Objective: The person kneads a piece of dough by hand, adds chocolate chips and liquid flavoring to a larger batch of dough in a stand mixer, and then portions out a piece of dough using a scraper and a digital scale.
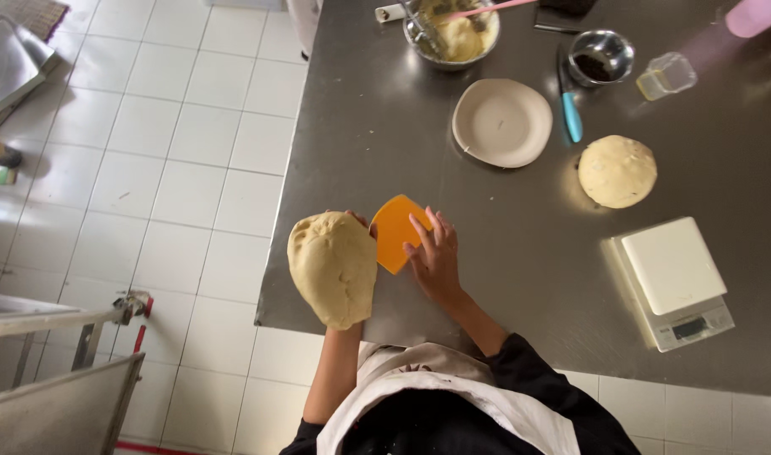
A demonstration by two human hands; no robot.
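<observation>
The left hand (362, 226), mostly hidden, is clamped under a large dough lump (333, 268) lifted at the steel table's (503, 227) edge. Just beside it, the right hand (434, 257) grips an orange scraper (398, 233) touching the dough. The dough looks pale, smooth, and dimpled.

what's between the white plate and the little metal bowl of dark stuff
In the head view, a knife with a blue handle lies on the steel table between the white plate and the metal bowl.
</observation>
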